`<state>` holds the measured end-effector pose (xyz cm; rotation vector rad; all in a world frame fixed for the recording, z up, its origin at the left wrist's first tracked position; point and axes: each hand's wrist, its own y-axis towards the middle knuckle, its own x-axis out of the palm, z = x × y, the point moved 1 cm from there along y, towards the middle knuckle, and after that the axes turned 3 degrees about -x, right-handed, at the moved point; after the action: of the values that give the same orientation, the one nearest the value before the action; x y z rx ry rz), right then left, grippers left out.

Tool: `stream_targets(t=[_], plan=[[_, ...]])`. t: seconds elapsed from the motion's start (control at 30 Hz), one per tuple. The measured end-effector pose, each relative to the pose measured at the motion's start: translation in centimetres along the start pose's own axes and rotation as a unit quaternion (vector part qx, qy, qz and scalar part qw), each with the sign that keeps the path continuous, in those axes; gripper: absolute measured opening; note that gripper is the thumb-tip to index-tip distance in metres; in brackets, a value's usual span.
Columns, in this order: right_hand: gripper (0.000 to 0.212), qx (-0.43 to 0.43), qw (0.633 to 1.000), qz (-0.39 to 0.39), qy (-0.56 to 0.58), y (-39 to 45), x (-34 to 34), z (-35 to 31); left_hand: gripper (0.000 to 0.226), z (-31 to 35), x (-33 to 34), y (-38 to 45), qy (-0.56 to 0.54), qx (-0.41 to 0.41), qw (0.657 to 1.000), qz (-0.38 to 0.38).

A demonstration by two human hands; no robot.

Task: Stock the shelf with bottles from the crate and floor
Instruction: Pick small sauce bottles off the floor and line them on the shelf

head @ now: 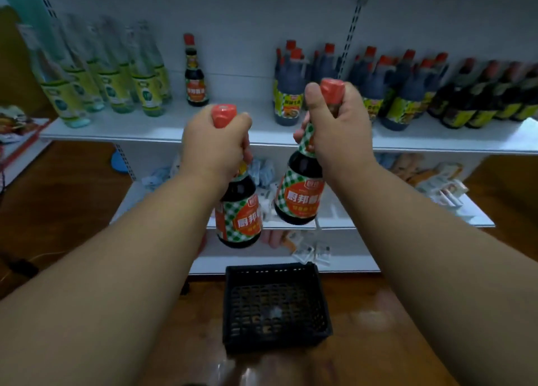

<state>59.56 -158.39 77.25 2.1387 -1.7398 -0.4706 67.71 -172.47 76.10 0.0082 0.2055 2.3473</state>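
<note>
Two bottles up, one in each hand

Two dark sauce bottles hang in front of me, and I grip both by the neck, just under their red caps. My left hand has its fingers curled tight round the left bottle, which hangs nearly upright, its checked green and orange label facing me. My right hand wraps the neck of the right bottle, thumb up beside the cap; this bottle sits a little higher than the other and leans with its base toward the left. The two bottles are close together but not touching.

Beyond them runs the white shelf. One matching bottle stands alone on it, straight ahead of my left hand. To its left stands a group of clear bottles with yellow-green labels, and to the right a crowd of dark jugs with red caps.

Below my hands, the black crate sits on the wooden floor, right against the foot of the shelving; I see no bottles in it, only its mesh bottom. A lower shelf holds small blurred packets.
</note>
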Motion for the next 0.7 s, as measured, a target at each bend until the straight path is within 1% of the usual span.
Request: stream_targets(t=[0.1,0.17,0.23,0.3,0.4,0.47,0.53,0.6,0.67,0.7], plan=[[0.025,0.01,1.0,-0.012,0.027,1.9,-0.2,0.3,0.016,1.2,0.6,1.3,-0.03,0.006,0.999,-0.016],[0.02,0.015,0.999,-0.013,0.026,3.1,0.6,0.7,0.02,1.3,0.4,2.9,-0.043,0.009,0.999,-0.017],[0.017,0.013,1.0,-0.018,0.012,4.4,2.0,1.4,0.025,1.1,0.2,4.8,-0.029,0.023,0.999,-0.02],[0.015,0.014,1.0,-0.02,0.006,5.9,4.1,2.2,0.023,0.7,-0.2,7.1,-0.015,0.034,0.999,-0.029],[0.015,0.003,1.0,-0.004,-0.024,9.0,7.6,4.0,0.015,-0.5,-0.8,12.0,-0.022,0.036,0.998,-0.041],[0.016,-0.003,0.999,0.014,-0.045,11.5,10.0,5.3,0.006,-0.9,-1.1,15.9,-0.031,0.037,0.997,-0.064],[0.016,-0.003,0.997,0.027,-0.068,14.1,12.4,6.6,0.015,-1.3,-1.3,19.9,-0.022,0.045,0.996,-0.079],[0.018,0.013,0.995,0.032,-0.091,16.5,14.3,7.7,0.016,-1.5,-1.2,23.4,0.002,0.052,0.994,-0.095],[0.019,0.03,0.994,0.014,-0.105,18.7,16.0,8.9,0.014,-1.9,-0.9,26.8,0.029,0.048,0.993,-0.106],[0.018,0.043,0.993,0.0,-0.111,19.6,16.8,9.6,0.016,-2.4,-0.7,28.4,0.039,0.042,0.992,-0.111]])
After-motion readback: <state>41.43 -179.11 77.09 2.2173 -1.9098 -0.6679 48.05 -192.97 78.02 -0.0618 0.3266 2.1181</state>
